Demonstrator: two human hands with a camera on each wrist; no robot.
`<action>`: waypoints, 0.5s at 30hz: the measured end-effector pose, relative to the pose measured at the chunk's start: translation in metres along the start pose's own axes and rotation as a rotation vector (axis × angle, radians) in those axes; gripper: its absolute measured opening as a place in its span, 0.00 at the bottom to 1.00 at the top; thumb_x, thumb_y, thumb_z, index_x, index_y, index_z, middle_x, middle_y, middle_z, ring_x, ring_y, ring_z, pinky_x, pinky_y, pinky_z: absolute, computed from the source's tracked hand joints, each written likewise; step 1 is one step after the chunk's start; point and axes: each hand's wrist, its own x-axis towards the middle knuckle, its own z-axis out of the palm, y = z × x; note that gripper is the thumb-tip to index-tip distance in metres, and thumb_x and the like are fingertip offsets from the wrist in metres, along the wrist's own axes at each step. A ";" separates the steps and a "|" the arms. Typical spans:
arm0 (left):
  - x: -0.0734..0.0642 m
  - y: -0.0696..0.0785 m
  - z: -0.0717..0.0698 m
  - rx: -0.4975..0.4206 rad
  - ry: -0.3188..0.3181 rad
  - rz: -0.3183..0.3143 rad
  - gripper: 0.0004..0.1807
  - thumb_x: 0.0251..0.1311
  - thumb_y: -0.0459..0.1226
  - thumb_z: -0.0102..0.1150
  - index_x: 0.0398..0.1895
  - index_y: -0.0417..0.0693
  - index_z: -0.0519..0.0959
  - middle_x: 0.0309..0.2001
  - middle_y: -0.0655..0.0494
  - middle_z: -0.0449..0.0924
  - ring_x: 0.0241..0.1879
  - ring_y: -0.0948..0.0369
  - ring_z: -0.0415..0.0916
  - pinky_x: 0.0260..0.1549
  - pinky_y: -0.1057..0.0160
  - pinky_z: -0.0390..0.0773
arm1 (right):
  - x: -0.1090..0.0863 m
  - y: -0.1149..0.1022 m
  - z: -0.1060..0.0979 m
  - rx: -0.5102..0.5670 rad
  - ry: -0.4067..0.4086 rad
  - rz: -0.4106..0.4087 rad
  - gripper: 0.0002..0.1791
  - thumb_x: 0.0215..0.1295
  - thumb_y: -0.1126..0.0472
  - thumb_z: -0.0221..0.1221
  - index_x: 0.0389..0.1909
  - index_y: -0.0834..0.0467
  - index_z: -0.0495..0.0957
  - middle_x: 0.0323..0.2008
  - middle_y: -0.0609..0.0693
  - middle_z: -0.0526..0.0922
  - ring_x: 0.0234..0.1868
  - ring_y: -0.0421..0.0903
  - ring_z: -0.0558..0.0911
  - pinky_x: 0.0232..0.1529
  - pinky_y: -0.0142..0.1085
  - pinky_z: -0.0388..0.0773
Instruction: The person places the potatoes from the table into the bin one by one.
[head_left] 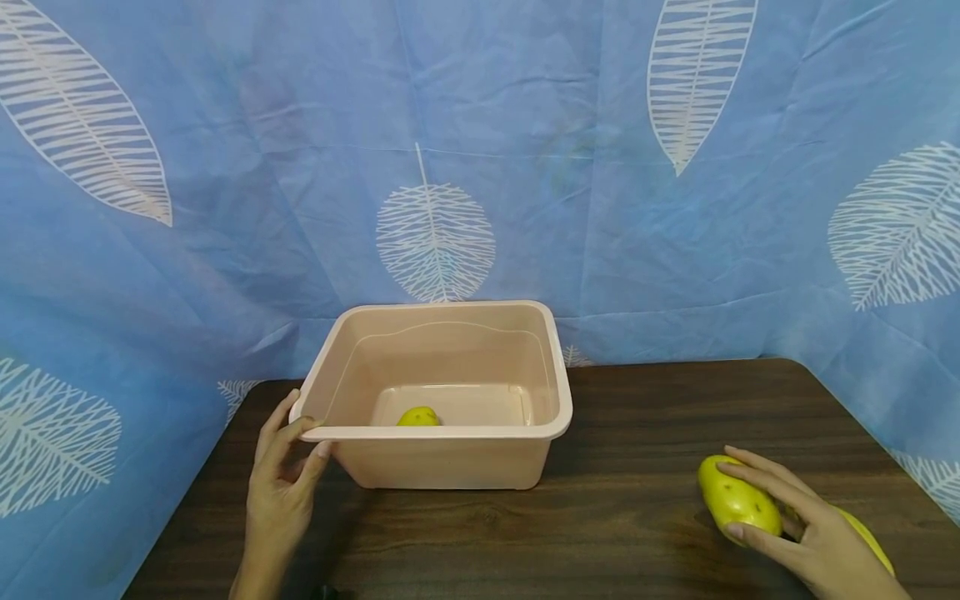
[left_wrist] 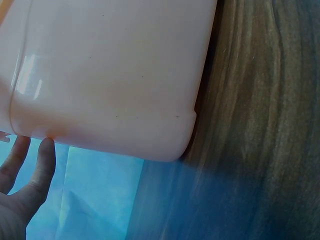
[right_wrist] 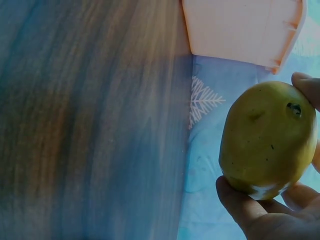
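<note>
A pale pink plastic tub [head_left: 442, 462] stands on the dark wood table, its opening facing up. My left hand [head_left: 281, 483] grips the front left corner of its rim, thumb at the front and fingers along the side. In the left wrist view, fingertips [left_wrist: 47, 145] touch the tub wall [left_wrist: 115, 75]. On the right, my right hand [head_left: 813, 525] holds a yellow potato [head_left: 738, 498] with small dark eyes between thumb and fingers. The right wrist view has this potato [right_wrist: 270, 140] above the table. Inside the tub lies another yellow, dark-spotted potato [head_left: 418, 417], partly hidden by the front rim.
Behind my right hand shows a curved yellow thing [head_left: 866, 537], mostly covered by the hand. A small black object [head_left: 326, 592] pokes in at the table's near edge. The blue leaf-patterned cloth [head_left: 525, 208] hangs right behind the table [head_left: 630, 467].
</note>
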 end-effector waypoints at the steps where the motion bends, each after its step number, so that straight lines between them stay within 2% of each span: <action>1: 0.000 0.000 0.000 0.002 0.000 -0.001 0.18 0.60 0.22 0.60 0.55 0.35 0.76 0.74 0.55 0.56 0.67 0.61 0.62 0.44 0.77 0.78 | 0.001 -0.001 -0.001 0.001 -0.002 0.008 0.36 0.66 0.62 0.62 0.74 0.50 0.61 0.71 0.22 0.51 0.56 0.08 0.59 0.36 0.25 0.80; 6: -0.001 0.001 0.000 -0.005 -0.004 -0.018 0.19 0.60 0.23 0.60 0.55 0.35 0.76 0.74 0.58 0.56 0.67 0.62 0.63 0.43 0.77 0.79 | 0.004 -0.007 -0.003 -0.023 0.010 0.009 0.36 0.66 0.60 0.63 0.73 0.49 0.61 0.70 0.21 0.51 0.54 0.09 0.60 0.36 0.26 0.80; 11: 0.000 0.001 0.000 -0.005 -0.008 -0.023 0.18 0.61 0.23 0.60 0.55 0.35 0.76 0.74 0.57 0.55 0.66 0.61 0.64 0.42 0.76 0.79 | 0.011 -0.017 -0.005 -0.065 0.036 -0.048 0.38 0.63 0.60 0.65 0.72 0.48 0.63 0.72 0.26 0.54 0.56 0.11 0.61 0.38 0.22 0.79; 15: 0.000 0.001 0.000 0.000 -0.008 -0.054 0.18 0.63 0.25 0.59 0.56 0.37 0.76 0.75 0.60 0.54 0.67 0.62 0.61 0.43 0.76 0.79 | 0.016 -0.029 -0.005 -0.029 0.035 -0.097 0.37 0.62 0.64 0.65 0.72 0.50 0.64 0.73 0.31 0.55 0.58 0.14 0.62 0.40 0.21 0.79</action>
